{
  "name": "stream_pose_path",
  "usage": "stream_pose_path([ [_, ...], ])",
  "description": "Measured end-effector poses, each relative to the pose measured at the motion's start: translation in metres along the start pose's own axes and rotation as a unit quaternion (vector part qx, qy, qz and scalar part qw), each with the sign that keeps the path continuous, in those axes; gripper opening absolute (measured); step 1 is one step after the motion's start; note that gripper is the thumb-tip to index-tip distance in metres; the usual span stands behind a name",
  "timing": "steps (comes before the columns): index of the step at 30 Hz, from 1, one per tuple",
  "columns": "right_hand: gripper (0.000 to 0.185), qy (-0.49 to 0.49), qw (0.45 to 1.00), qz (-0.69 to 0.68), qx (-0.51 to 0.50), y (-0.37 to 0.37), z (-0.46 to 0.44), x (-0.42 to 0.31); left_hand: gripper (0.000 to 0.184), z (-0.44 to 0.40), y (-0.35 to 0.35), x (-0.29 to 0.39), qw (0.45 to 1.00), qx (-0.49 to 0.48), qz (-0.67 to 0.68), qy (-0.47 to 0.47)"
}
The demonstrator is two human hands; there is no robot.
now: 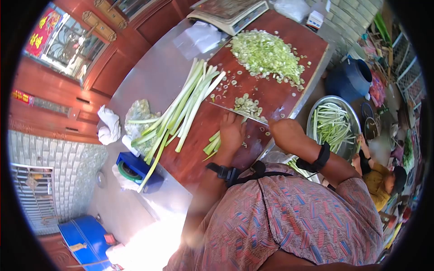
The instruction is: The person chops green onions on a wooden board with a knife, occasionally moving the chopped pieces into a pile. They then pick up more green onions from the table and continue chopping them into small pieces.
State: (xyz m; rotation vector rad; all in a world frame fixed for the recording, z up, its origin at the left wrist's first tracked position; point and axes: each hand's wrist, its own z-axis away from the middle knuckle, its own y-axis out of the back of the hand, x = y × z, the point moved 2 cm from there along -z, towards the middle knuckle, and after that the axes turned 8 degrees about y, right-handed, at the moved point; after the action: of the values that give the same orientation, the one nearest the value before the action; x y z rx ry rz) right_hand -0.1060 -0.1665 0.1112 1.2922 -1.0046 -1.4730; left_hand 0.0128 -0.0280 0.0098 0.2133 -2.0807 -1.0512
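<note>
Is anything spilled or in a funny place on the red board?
A little, yes: loose onion slices lie scattered on the red board, apart from the big chopped pile, so it looks messy. Nothing looks broken.

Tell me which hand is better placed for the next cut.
Probably the right hand: it already grips the knife, while the left hand is busy holding scallions beside the blade.

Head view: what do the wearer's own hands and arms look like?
Left hand and right hand: bare, no gloves. Black wristband with a boxy piece on the left wrist, broad black wristband on the right. Short, loose right sleeve, muted pinkish-grey with red and blue blocks; left sleeve's edge unclear.
</note>
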Motion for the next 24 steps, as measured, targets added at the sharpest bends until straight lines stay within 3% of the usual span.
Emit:
stream_pose_path([
  [7,0.015,0.043,0.999,-0.006,0.021,-0.043,-0.043,0.01,0.028,-0.002,0.003,0.0,1.0,-0.024,0.004,0.004],
  [16,0.02,-0.025,0.99,-0.08,0.111,-0.043,-0.043,0.021,0.027,0.0,0.002,0.0,1.0,0.014,0.021,-0.009],
  [21,0.019,-0.024,0.997,-0.067,0.007,-0.013,-0.007,0.005,0.025,0.003,0.0,0.001,1.0,-0.001,-0.006,0.001],
  [24,0.02,-0.014,0.999,-0.038,0.002,-0.007,0.001,0.004,0.025,0.003,0.0,0.001,1.0,0.003,0.004,-0.004],
])
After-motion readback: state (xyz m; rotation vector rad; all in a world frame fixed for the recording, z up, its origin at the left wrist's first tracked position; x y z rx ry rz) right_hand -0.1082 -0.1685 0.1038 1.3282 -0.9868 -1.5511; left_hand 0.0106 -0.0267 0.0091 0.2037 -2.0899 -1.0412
